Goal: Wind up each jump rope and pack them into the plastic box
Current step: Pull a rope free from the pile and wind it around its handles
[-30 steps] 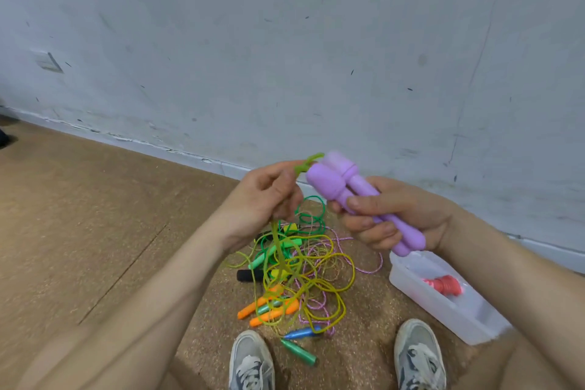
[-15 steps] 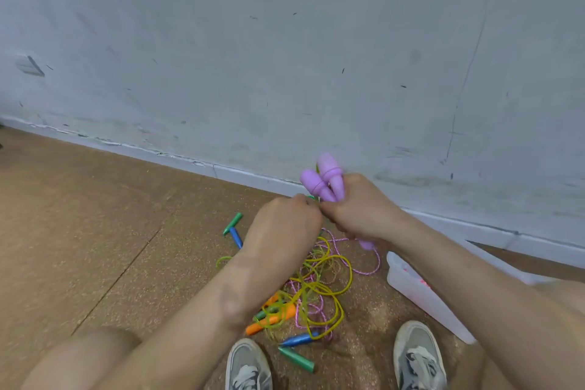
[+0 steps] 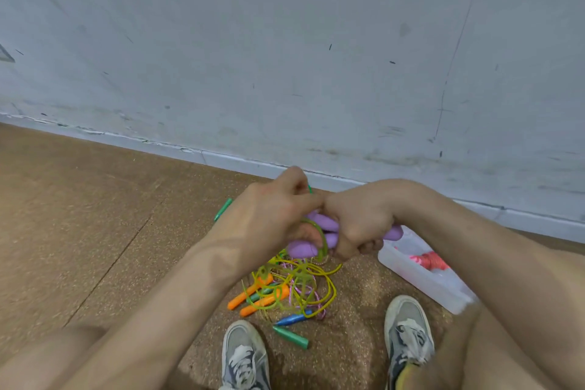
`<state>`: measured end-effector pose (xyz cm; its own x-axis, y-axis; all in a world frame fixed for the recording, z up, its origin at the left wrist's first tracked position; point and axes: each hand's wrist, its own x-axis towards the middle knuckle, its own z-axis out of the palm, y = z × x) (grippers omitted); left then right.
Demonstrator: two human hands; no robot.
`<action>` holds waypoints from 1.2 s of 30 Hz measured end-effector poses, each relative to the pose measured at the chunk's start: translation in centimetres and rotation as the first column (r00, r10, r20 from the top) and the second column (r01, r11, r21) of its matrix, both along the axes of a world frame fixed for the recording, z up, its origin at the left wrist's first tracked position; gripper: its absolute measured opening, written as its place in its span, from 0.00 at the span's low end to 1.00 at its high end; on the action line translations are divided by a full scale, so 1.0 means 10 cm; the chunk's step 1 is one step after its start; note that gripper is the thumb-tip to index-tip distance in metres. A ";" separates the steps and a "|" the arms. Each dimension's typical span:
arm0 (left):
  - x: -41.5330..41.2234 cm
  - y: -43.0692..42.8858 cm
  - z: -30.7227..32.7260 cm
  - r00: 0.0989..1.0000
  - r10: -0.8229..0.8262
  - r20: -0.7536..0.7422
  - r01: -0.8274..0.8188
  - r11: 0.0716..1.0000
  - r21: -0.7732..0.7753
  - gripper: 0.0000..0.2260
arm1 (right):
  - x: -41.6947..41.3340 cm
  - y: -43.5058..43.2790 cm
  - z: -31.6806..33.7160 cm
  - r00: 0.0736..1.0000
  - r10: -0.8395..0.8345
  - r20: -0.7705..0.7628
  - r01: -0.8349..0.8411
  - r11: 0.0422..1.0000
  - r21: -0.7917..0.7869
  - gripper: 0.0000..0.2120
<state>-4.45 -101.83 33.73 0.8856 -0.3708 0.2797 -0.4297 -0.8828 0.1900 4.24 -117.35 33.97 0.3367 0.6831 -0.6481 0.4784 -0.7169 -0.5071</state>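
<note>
Cork floor (image 3: 95,231): tangled jump ropes (image 3: 297,286) centre, plastic box (image 3: 408,275) right of them, stray green handle (image 3: 223,209) left, two shoes (image 3: 245,355) nearest.

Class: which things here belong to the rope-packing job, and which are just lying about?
Job: purple rounded plastic handles in the right hand; thin green cord pinched by the left hand; tangled pile of coloured ropes; translucent plastic box holding a wound red rope.
Bystanders: grey laced trainers; speckled brown floor.

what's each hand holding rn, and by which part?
Right hand grips the two purple jump rope handles round their middle. Left hand pinches the green cord, which loops round the handles' ends.
</note>
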 end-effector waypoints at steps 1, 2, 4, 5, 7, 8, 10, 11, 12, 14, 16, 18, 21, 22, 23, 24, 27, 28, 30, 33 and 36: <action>0.00 -0.01 0.01 0.997 -0.007 -0.073 0.009 1.000 0.028 0.19 | -0.01 0.00 -0.03 0.999 0.003 -0.041 -0.003 1.000 0.004 0.04; 0.01 -0.02 0.01 0.987 -0.011 -0.158 0.018 0.999 0.042 0.21 | -0.02 0.01 -0.04 0.997 0.001 -0.076 0.001 1.000 0.022 0.05; 0.01 0.01 -0.01 0.969 -0.006 -0.246 0.017 0.999 0.044 0.25 | -0.03 0.01 -0.05 0.986 -0.041 -0.159 0.054 0.996 0.078 0.06; 0.01 0.04 -0.02 0.971 0.000 -0.240 0.009 0.999 0.035 0.26 | -0.03 -0.01 -0.03 0.978 -0.069 -0.197 0.091 0.990 0.107 0.05; 0.01 0.10 -0.03 0.977 0.042 -0.211 -0.037 0.999 0.026 0.26 | 0.00 -0.07 0.06 0.986 -0.082 -0.144 0.101 0.986 0.133 0.09; 0.01 0.12 -0.04 0.978 0.073 -0.195 -0.068 0.997 0.036 0.27 | 0.03 -0.11 0.12 0.997 -0.065 -0.037 0.069 0.990 0.121 0.13; 0.01 0.16 -0.05 0.973 0.119 -0.197 -0.113 0.993 0.039 0.27 | 0.06 -0.15 0.17 0.984 -0.029 0.174 0.007 0.992 0.127 0.20; 0.01 0.18 -0.05 0.971 0.122 -0.205 -0.119 0.993 0.029 0.26 | 0.05 -0.15 0.17 0.971 -0.036 0.238 -0.007 0.984 0.177 0.22; 0.00 0.20 -0.06 0.967 0.125 -0.222 -0.126 0.992 0.012 0.24 | 0.02 -0.14 0.15 0.958 -0.063 0.279 -0.006 0.971 0.239 0.23; -0.02 0.25 -0.04 0.940 0.129 -0.316 -0.172 0.979 -0.113 0.16 | -0.04 -0.11 0.13 0.946 -0.103 0.309 0.001 0.949 0.314 0.25; 0.00 0.29 -0.01 0.893 0.051 -0.447 -0.232 0.903 -0.361 0.04 | -0.07 -0.11 0.15 0.961 -0.100 0.258 0.006 0.939 0.345 0.26; 0.00 0.32 0.04 0.843 -0.073 -0.533 -0.284 0.782 -0.555 0.06 | -0.09 -0.13 0.20 0.983 -0.097 0.155 0.029 0.919 0.393 0.27; -0.02 0.35 0.02 0.795 -0.248 -0.554 -0.331 0.587 -0.739 0.12 | -0.14 -0.17 0.22 0.994 -0.106 -0.007 0.096 0.870 0.484 0.26; -0.03 0.34 0.00 0.786 -0.292 -0.546 -0.357 0.506 -0.785 0.13 | -0.15 -0.17 0.21 0.992 -0.123 -0.033 0.122 0.854 0.505 0.25; -0.04 0.32 -0.03 0.782 -0.310 -0.541 -0.387 0.440 -0.810 0.14 | -0.16 -0.18 0.21 0.988 -0.149 -0.047 0.152 0.841 0.519 0.24; -0.03 0.29 -0.07 0.784 -0.307 -0.540 -0.418 0.382 -0.824 0.16 | -0.16 -0.19 0.20 0.981 -0.183 -0.061 0.187 0.827 0.529 0.24; -0.04 0.19 -0.11 0.781 -0.290 -0.553 -0.523 0.181 -0.833 0.13 | -0.16 -0.18 0.18 0.956 -0.281 -0.090 0.281 0.773 0.569 0.25; -0.04 0.16 -0.11 0.784 -0.306 -0.540 -0.529 0.124 -0.839 0.11 | -0.16 -0.17 0.17 0.945 -0.313 -0.095 0.308 0.751 0.585 0.25; -0.05 0.10 -0.11 0.817 -0.347 -0.461 -0.446 0.129 -0.886 0.07 | -0.15 -0.16 0.14 0.916 -0.385 -0.114 0.369 0.696 0.615 0.27; -0.04 -0.04 -0.21 0.851 -0.266 -0.452 -0.451 0.069 -0.890 0.08 | -0.10 -0.12 0.09 0.831 -0.504 -0.234 0.519 0.552 0.653 0.33; 0.02 -0.12 -0.40 0.862 -0.083 -0.499 -0.499 0.024 -0.866 0.07 | -0.08 -0.06 0.05 0.729 -0.642 -0.237 0.583 0.401 0.707 0.27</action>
<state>-4.24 -103.03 29.78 0.9724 0.1960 -0.1268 0.0861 0.2036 0.9752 3.46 -117.96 34.52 0.8760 0.4814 -0.0289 0.1128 -0.2627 -0.9583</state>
